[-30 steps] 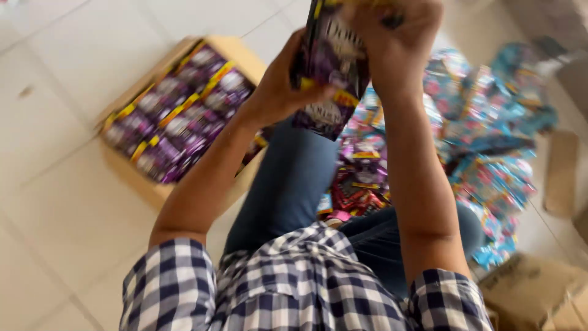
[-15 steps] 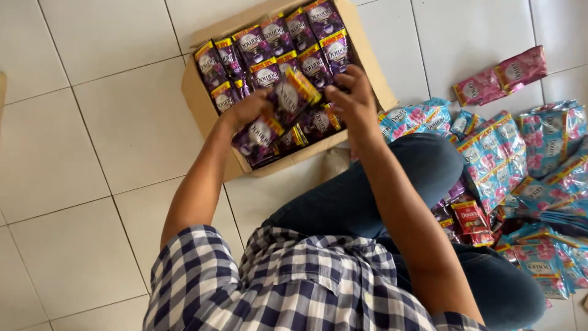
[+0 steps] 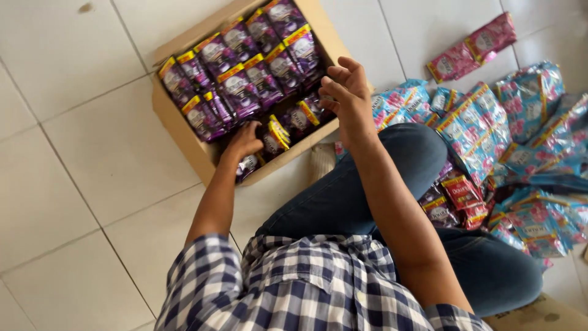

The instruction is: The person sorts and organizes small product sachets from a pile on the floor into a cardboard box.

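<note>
My left hand (image 3: pixel 244 141) is down in the cardboard box (image 3: pixel 184 132) w/ fingers curled on the purple sachets (image 3: pixel 245 86) at the near edge, can't tell if it's actually gripping one. Right hand (image 3: pixel 346 92) hangs open and empty over the box's right side, blue packets (image 3: pixel 484 132) piled by my knee.

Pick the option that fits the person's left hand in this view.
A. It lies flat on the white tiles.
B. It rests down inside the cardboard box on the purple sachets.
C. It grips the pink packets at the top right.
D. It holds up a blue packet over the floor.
B: the left hand is down in the cardboard box, on the purple sachets, while the right hand hovers open and empty above the box's edge.
</note>
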